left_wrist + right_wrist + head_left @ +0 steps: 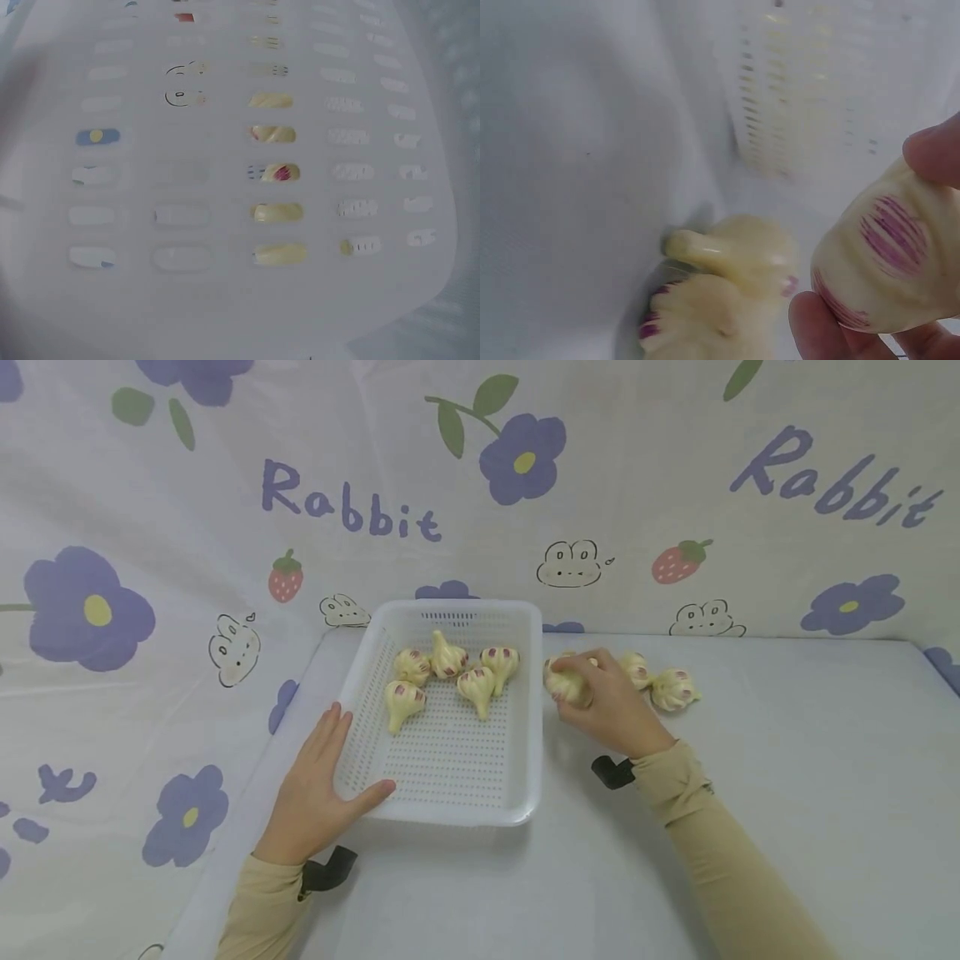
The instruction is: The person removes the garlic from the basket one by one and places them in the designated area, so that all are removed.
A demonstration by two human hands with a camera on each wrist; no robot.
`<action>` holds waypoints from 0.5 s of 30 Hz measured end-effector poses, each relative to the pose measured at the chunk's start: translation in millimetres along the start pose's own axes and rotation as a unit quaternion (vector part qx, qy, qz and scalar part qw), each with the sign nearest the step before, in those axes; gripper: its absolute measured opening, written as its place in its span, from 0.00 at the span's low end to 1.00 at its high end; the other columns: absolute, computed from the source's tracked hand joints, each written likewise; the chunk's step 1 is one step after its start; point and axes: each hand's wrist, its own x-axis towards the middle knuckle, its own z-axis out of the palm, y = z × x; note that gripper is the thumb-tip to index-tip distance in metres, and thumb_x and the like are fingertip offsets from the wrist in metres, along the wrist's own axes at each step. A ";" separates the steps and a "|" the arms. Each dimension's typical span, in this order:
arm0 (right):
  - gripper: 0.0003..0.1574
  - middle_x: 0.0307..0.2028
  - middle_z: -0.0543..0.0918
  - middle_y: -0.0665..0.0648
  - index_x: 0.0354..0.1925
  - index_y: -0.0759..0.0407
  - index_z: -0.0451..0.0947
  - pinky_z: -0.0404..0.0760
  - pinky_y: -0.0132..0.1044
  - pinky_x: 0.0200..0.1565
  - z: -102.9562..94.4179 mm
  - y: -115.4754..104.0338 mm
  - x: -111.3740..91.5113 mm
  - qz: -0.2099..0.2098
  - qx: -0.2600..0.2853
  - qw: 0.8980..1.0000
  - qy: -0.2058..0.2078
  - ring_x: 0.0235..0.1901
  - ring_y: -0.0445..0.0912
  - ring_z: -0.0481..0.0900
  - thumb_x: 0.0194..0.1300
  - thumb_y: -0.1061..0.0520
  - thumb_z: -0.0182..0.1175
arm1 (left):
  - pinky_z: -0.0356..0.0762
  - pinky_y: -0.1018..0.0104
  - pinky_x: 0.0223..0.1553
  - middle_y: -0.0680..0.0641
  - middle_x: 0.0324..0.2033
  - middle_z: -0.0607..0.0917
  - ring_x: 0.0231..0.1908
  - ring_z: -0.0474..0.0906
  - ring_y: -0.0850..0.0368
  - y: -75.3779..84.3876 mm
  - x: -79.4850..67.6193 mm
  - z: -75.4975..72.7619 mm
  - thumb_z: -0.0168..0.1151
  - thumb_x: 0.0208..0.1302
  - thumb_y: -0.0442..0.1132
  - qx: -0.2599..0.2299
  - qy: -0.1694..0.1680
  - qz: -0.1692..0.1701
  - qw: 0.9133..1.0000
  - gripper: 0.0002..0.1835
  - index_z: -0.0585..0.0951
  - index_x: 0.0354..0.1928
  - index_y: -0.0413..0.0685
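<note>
- Garlic bulb [572,687], pale with purple patches: held at the right of the basket [450,815], just beyond its right wall; stem hidden, long axis cannot be told.
- Right hand [617,714]: grasping that bulb between thumb and fingers; nearer hand, with the basket directly to its left.
- Left hand [309,797]: fingers extended along the basket's left side, thumb over the near-left corner.
- Bulbs in basket [448,658]: five, mostly far half.
- Loose bulbs [675,691]: on the surface [787,777], right of the basket.
</note>
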 end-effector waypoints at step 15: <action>0.31 0.63 0.74 0.72 0.65 0.58 0.78 0.78 0.64 0.63 25.4 15.2 0.7 0.010 -0.038 0.998 -0.045 0.60 0.66 0.76 0.63 0.59 0.70 | 0.58 0.33 0.75 0.34 0.80 0.59 0.79 0.55 0.34 0.6 0.8 0.2 0.75 0.56 0.61 -0.002 0.002 0.003 1.000 0.57 0.61 0.79 0.36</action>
